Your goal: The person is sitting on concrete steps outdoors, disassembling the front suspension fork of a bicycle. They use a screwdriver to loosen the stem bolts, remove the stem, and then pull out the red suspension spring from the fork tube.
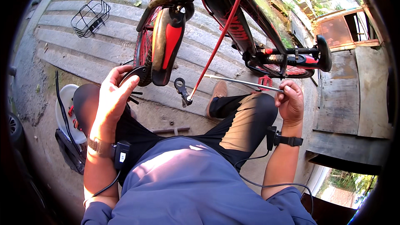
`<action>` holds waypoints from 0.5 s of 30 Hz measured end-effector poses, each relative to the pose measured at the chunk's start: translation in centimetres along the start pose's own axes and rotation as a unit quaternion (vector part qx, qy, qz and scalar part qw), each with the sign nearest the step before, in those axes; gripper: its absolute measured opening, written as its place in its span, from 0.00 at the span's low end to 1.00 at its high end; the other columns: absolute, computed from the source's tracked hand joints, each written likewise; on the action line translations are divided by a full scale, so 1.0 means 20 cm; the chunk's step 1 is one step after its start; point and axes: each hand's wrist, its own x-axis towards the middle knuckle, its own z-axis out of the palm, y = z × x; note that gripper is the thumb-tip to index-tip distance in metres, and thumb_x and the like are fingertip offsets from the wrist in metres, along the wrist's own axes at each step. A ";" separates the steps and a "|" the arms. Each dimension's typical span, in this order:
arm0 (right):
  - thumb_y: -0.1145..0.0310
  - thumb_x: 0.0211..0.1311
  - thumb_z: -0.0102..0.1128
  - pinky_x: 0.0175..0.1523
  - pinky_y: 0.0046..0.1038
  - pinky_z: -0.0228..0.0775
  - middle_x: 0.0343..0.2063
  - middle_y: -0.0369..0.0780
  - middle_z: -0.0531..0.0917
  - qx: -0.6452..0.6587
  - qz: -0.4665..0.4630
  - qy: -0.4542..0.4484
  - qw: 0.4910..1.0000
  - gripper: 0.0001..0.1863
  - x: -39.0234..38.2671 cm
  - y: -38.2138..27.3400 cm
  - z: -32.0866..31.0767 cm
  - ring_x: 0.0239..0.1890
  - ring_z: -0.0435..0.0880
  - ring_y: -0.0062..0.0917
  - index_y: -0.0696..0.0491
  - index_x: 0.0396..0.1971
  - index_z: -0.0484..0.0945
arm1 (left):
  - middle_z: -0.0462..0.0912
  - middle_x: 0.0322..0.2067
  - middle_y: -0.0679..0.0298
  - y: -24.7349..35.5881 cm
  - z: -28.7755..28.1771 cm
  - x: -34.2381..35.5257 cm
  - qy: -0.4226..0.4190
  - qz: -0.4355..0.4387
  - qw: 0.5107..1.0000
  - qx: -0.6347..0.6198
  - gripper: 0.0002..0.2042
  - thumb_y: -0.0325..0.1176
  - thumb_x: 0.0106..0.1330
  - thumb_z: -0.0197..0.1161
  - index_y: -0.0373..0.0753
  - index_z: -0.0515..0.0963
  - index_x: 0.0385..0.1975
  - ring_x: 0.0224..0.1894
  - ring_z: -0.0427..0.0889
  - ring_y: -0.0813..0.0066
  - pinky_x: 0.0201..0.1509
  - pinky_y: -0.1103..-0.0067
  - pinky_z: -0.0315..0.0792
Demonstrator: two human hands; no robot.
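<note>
A bicycle [239, 25] with a black and red frame stands in front of me. Its front wheel [141, 52] is at the left, beside a black and red mudguard [168, 43]. My left hand [113, 93] is closed on a black curved part [137, 74] at the wheel's lower edge; how that part joins the wheel is hidden. In the fingertips of my right hand [289, 99] is one end of a thin metal rod [243, 83], which points left. Between my hands, a red cable [221, 37] runs down to a black clamp [181, 91].
A black wire basket [90, 18] lies on the ridged concrete at far left. Beside my left knee stands a white bucket [66, 96] with red-handled things inside. A metal bar [170, 131] and a small nut [171, 123] lie between my legs. Wooden boards [339, 93] rise at the right.
</note>
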 end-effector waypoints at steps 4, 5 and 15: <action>0.70 0.63 0.56 0.23 0.21 0.70 0.18 0.38 0.76 0.020 -0.035 -0.010 0.999 0.07 -0.04 -0.03 0.01 0.17 0.76 0.24 0.58 0.33 0.77 | 0.82 0.43 0.64 -0.01 0.00 0.00 -0.003 0.001 1.000 -0.006 0.22 0.33 0.63 0.70 0.32 0.74 0.55 0.43 0.78 0.82 0.48 0.85 0.71; 0.69 0.63 0.56 0.23 0.21 0.71 0.18 0.38 0.76 0.019 -0.038 -0.014 0.999 0.07 -0.04 -0.04 0.01 0.17 0.76 0.24 0.58 0.33 0.77 | 0.81 0.41 0.67 -0.01 0.00 0.01 -0.002 0.005 1.000 -0.006 0.22 0.34 0.63 0.70 0.33 0.74 0.55 0.39 0.75 0.85 0.42 0.87 0.67; 0.69 0.63 0.57 0.22 0.21 0.71 0.18 0.38 0.76 0.023 -0.057 -0.024 0.998 0.08 -0.06 -0.08 0.03 0.16 0.76 0.24 0.59 0.33 0.77 | 0.79 0.37 0.72 -0.02 0.00 0.00 0.003 0.016 1.000 -0.005 0.22 0.36 0.63 0.70 0.36 0.74 0.55 0.32 0.70 0.91 0.33 0.90 0.61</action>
